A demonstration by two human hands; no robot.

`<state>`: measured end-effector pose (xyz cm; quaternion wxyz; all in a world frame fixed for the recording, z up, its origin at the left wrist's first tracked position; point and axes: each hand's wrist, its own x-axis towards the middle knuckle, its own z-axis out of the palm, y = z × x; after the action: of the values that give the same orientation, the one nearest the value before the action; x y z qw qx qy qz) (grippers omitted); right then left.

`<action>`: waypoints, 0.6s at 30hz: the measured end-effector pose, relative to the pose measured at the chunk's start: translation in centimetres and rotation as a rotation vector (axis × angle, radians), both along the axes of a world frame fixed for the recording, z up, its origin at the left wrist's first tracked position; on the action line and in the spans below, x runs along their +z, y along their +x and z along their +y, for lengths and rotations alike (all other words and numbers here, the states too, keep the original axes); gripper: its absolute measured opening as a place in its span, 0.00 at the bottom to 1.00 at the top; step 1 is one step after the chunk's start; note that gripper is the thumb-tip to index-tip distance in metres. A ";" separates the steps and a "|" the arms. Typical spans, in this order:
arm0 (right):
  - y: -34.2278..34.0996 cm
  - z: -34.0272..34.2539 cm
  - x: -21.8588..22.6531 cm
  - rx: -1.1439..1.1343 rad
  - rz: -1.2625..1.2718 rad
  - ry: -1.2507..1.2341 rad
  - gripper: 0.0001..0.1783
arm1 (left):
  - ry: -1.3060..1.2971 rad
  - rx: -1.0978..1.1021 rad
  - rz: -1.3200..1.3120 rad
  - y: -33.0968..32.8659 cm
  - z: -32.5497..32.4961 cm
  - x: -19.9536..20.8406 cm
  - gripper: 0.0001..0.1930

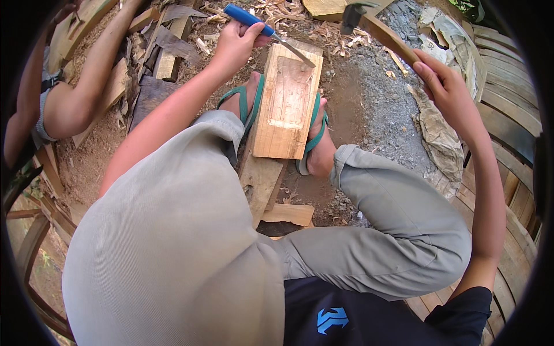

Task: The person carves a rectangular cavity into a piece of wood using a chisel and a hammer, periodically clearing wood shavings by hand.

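Note:
A pale wooden block (277, 141) lies between my feet, with a shallow rectangular hollow cut into its top face. My left hand (235, 45) is closed round the neck of a chisel (245, 16) with a blue handle. The chisel's metal blade slants down to the right, its tip over the hollow's far right corner; whether it touches the wood I cannot tell. Raised off to the right, my right hand (441, 81) grips the wooden handle of a hammer (389, 36). The dark hammer head is up and left of that hand, apart from the chisel.
My feet in green flip-flops (249, 106) flank the block, which rests on wooden boards (259, 181). Wood shavings (283, 11) and offcuts (167, 63) litter the ground. Crumpled brown paper (435, 135) lies on gravel at right. Another person's arm (95, 81) shows at left.

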<state>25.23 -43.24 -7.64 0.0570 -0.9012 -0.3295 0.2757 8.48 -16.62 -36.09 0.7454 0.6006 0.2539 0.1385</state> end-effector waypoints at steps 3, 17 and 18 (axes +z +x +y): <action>0.7 1.3 0.1 -0.013 0.016 0.063 0.26 | -0.034 0.000 0.064 -0.6 0.1 -0.4 0.13; -3.5 22.9 -1.5 0.889 -0.399 -0.027 0.14 | 0.045 -0.021 0.105 0.1 0.0 0.1 0.14; -3.6 23.5 -1.5 0.907 -0.417 -0.081 0.14 | 0.048 -0.037 0.106 0.2 0.1 0.3 0.14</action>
<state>21.62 -19.73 -9.14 -0.1708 -0.7048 -0.6814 0.0993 8.65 -16.53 -35.83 0.7187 0.6295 0.2783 0.0986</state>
